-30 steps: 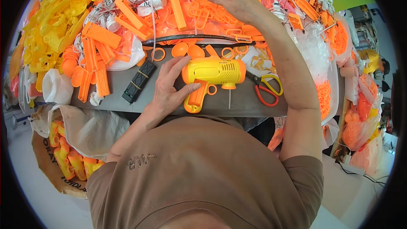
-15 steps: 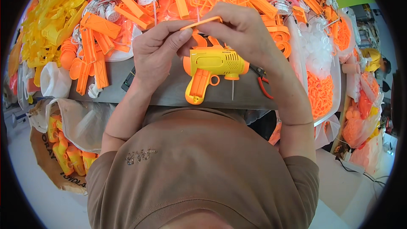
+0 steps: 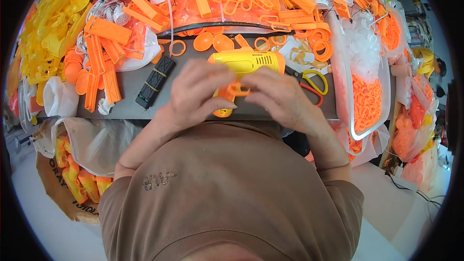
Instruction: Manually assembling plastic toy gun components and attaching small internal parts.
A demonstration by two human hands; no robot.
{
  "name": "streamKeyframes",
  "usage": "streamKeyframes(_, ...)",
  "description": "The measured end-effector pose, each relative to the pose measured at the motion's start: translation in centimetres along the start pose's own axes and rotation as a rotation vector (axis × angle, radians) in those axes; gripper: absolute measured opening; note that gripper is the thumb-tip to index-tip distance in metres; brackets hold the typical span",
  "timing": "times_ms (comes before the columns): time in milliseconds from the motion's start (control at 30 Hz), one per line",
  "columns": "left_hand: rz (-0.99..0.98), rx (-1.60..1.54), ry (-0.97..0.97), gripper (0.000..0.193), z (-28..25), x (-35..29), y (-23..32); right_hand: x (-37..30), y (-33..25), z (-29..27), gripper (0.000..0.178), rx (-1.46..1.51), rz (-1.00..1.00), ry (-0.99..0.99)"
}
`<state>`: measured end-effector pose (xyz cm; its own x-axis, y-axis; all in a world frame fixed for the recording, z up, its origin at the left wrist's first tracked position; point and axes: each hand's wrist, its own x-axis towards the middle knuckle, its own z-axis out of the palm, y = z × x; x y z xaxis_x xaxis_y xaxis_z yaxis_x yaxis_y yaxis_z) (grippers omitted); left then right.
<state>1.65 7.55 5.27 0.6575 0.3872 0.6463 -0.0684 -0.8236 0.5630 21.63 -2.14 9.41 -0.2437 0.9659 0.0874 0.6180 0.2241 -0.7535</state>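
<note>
A yellow and orange toy gun lies on the grey table in front of me, its barrel toward the right. My left hand hovers over its left end, fingers smeared by motion and thumb spread apart near the handle. Curved fingers of my right hand reach to the trigger area from the other side. Whether they hold anything there is hidden. Both hands cover part of the gun's lower side. The thin orange piece seen earlier cannot be made out now.
A black strip-shaped part with bands lies left of my hands. Scissors with yellow and red handles lie at the right. Orange rings, half-balls and long orange parts pile up behind. A clear bin holds orange links.
Both hands have come down from above the gun to its handle and trigger. The thin orange piece between them is out of sight. The black part and scissors are now uncovered.
</note>
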Motion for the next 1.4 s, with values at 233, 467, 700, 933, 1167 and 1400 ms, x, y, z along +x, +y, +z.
streamKeyframes(233, -0.379, -0.081, -0.083, 0.058, 1.7, -1.5, -2.0, 2.1, 1.4, 1.4, 0.025, -0.354, -0.118, 0.209)
streamKeyframes(467, -0.420, -0.124, -0.042, 0.057, 1.8, -2.8, -1.8, 1.8, 1.6, 2.9, 0.028, -0.409, -0.178, 0.209)
streamKeyframes(700, -0.483, -0.242, 0.049, 0.046, 2.1, -3.0, -2.0, 1.8, 1.9, 3.2, 0.036, -0.492, -0.215, 0.242)
streamKeyframes(933, -0.534, -0.302, 0.080, 0.032, 2.7, -3.2, -2.3, 1.8, 1.8, 3.0, 0.043, -0.454, -0.205, 0.125)
streamKeyframes(1167, -0.583, -0.385, 0.060, 0.032, 2.6, -3.3, -2.2, 1.5, 1.5, 2.9, 0.043, -0.529, -0.176, 0.051)
streamKeyframes(1400, -0.597, -0.432, 0.073, 0.031, 3.0, -3.2, -2.0, 1.7, 1.3, 2.5, 0.043, -0.564, -0.206, 0.032)
